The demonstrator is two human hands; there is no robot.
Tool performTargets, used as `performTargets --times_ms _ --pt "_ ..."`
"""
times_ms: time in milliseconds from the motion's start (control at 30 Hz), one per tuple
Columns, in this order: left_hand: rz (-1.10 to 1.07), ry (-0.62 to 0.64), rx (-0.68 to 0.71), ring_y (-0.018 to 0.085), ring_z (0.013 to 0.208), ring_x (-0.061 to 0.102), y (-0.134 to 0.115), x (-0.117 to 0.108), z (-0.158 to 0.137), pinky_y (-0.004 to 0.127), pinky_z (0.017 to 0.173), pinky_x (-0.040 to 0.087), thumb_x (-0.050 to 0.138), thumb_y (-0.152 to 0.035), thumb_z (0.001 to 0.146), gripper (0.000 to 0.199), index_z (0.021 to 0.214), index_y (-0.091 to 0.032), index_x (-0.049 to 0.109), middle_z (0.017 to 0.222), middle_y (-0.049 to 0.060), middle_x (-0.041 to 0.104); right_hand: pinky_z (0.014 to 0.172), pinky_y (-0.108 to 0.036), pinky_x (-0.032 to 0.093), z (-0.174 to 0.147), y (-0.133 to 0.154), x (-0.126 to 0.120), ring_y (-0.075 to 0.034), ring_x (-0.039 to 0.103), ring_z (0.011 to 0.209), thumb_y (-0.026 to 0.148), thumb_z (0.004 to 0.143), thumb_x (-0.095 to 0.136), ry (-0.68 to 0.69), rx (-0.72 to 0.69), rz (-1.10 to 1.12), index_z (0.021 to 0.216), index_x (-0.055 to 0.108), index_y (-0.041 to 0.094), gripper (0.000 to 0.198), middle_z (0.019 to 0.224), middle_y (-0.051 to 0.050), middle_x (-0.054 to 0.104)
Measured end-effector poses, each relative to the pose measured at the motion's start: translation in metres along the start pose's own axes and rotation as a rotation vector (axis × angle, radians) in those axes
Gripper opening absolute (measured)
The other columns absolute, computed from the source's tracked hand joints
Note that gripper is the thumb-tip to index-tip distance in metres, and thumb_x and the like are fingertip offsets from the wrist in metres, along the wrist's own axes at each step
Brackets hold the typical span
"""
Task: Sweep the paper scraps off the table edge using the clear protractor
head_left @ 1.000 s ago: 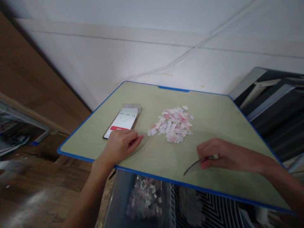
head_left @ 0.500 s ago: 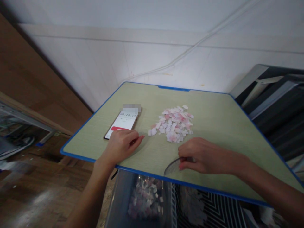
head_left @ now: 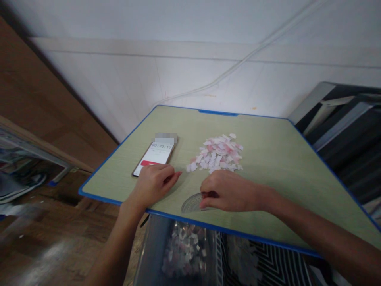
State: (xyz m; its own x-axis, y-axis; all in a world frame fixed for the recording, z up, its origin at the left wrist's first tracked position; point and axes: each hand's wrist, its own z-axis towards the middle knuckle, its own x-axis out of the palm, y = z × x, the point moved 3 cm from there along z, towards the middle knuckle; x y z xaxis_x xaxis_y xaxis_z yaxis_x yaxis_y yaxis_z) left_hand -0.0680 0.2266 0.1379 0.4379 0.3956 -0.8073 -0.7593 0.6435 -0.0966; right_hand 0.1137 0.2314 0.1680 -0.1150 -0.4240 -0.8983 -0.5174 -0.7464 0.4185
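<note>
My right hand (head_left: pixel 228 191) pinches a clear semicircular protractor (head_left: pixel 191 203) between thumb and fingers, low over the near part of the table. Part of the protractor is hidden behind the fingers. Just beyond that hand lies a loose pile of torn white and pink paper scraps (head_left: pixel 218 153). My left hand (head_left: pixel 156 180) rests at the near left with its fingers curled in, and nothing shows in it. It covers the lower corner of a phone (head_left: pixel 154 154) that displays a timer and a red button.
The small table (head_left: pixel 264 147) has a blue rim and stands against a white wall. Below its near edge sits a clear bin (head_left: pixel 151 254) with more paper scraps, beside a black-and-white striped bag (head_left: pixel 276 262). Dark folded furniture (head_left: pixel 351 131) leans at the right.
My right hand has moved left with the protractor, now nearer my left hand and over the pile's near edge. My left hand stays about where it was.
</note>
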Motion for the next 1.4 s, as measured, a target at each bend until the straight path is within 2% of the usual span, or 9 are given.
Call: performTargets --times_ms 100,200,367,600,1100,1233,1400 --pt "-0.003 0.006 0.011 0.008 0.040 0.034 -0.002 0.000 0.001 0.024 0.043 0.023 0.042 -0.026 0.090 0.041 0.049 -0.019 0.042 0.043 -0.005 0.040 0.051 -0.023 0.024 -0.011 -0.018 -0.004 -0.008 0.041 0.051 0.028 0.080 0.060 -0.087 0.134 0.062 0.055 0.057 0.013 0.029 0.052 0.002 0.051" --pt "0.002 0.010 0.008 0.008 0.041 0.035 -0.002 0.000 0.002 0.025 0.043 0.022 0.041 -0.026 0.090 0.041 0.049 -0.019 0.042 0.044 -0.005 0.042 0.047 -0.023 0.022 -0.022 -0.035 -0.002 -0.007 0.035 0.045 0.024 0.079 0.057 -0.116 0.282 0.132 0.050 0.049 0.015 0.031 0.045 0.005 0.040" --pt "0.009 0.020 -0.011 0.008 0.041 0.034 0.000 0.002 0.000 0.025 0.043 0.022 0.042 -0.027 0.090 0.041 0.050 -0.020 0.043 0.045 -0.005 0.041 0.047 -0.023 0.023 -0.023 -0.038 0.010 -0.007 0.037 0.046 0.022 0.075 0.057 -0.133 0.404 0.199 0.049 0.043 0.016 0.030 0.046 0.004 0.041" --pt "0.017 0.036 -0.017 0.008 0.042 0.034 0.001 0.002 -0.001 0.025 0.044 0.022 0.041 -0.027 0.091 0.040 0.051 -0.019 0.043 0.046 -0.005 0.041 0.053 -0.024 0.026 -0.017 -0.016 0.025 -0.009 0.040 0.051 0.022 0.074 0.058 -0.158 0.344 0.203 0.052 0.044 0.016 0.026 0.051 0.002 0.047" --pt "0.026 0.026 -0.032 0.008 0.041 0.034 0.001 0.001 -0.001 0.025 0.043 0.022 0.043 -0.028 0.090 0.041 0.050 -0.019 0.042 0.045 -0.005 0.041 0.055 -0.024 0.024 -0.019 0.002 0.037 -0.010 0.038 0.055 0.025 0.074 0.058 -0.190 0.250 0.167 0.056 0.050 0.015 0.022 0.055 0.000 0.052" --pt "0.037 0.025 -0.029 0.008 0.041 0.034 0.001 0.002 -0.002 0.025 0.043 0.022 0.043 -0.028 0.090 0.041 0.050 -0.020 0.041 0.044 -0.006 0.039 0.055 -0.024 0.024 -0.020 0.001 0.041 -0.009 0.039 0.054 0.025 0.076 0.057 -0.205 0.186 0.174 0.058 0.049 0.015 0.022 0.056 0.000 0.052" --pt "0.044 0.013 -0.026 0.008 0.041 0.034 0.001 0.001 -0.003 0.025 0.043 0.022 0.044 -0.028 0.090 0.040 0.051 -0.020 0.040 0.045 -0.006 0.040 0.053 -0.023 0.024 -0.021 -0.001 0.041 -0.008 0.038 0.053 0.026 0.080 0.054 -0.237 0.042 0.203 0.059 0.047 0.015 0.025 0.055 0.002 0.049"
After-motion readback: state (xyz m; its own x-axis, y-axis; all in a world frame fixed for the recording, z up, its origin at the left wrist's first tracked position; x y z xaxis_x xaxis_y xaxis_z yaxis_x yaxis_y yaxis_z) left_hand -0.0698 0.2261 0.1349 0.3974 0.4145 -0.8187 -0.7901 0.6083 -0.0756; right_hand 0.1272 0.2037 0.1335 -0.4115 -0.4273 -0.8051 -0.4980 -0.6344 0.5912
